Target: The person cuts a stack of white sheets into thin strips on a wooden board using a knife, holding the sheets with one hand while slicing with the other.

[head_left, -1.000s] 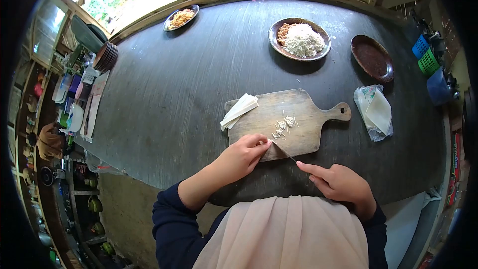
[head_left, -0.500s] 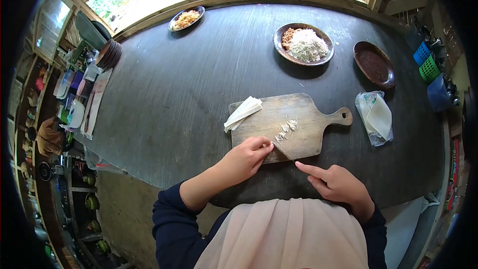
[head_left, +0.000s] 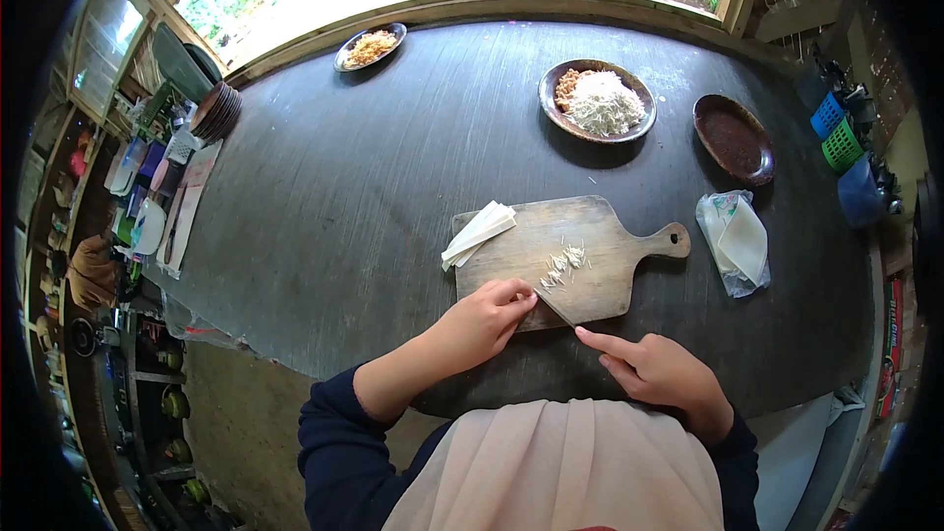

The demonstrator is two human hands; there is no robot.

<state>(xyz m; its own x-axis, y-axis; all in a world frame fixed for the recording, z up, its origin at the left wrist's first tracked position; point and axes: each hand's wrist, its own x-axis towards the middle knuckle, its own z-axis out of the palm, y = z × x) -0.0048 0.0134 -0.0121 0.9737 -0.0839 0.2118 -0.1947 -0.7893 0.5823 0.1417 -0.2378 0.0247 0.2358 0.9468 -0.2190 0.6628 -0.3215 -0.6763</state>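
My left hand point(head_left: 490, 317) is closed at the near left part of a wooden cutting board point(head_left: 605, 280). Its fingertips pinch a strip of white pastry sheet, mostly hidden under them. In my right hand point(head_left: 657, 366) is a knife point(head_left: 557, 307), the index finger stretched along it and the blade tip beside my left fingertips. Thin white slivers point(head_left: 563, 262) lie loose on the board just beyond the blade. A stack of white pastry strips point(head_left: 479, 234) rests at the board's far left corner, partly over its edge.
Beyond the board stands a plate point(head_left: 644, 128) heaped with white shreds and brown bits. To the right are an oval brown dish point(head_left: 734, 140) and white sheets in a plastic packet point(head_left: 739, 244). A smaller plate of food point(head_left: 371, 47) sits at the far left of the dark table point(head_left: 324, 177).
The view has shifted slightly, so the table things appear a little lower. Both hands stay at the board; the knife remains beside my left fingertips, with only a small movement.
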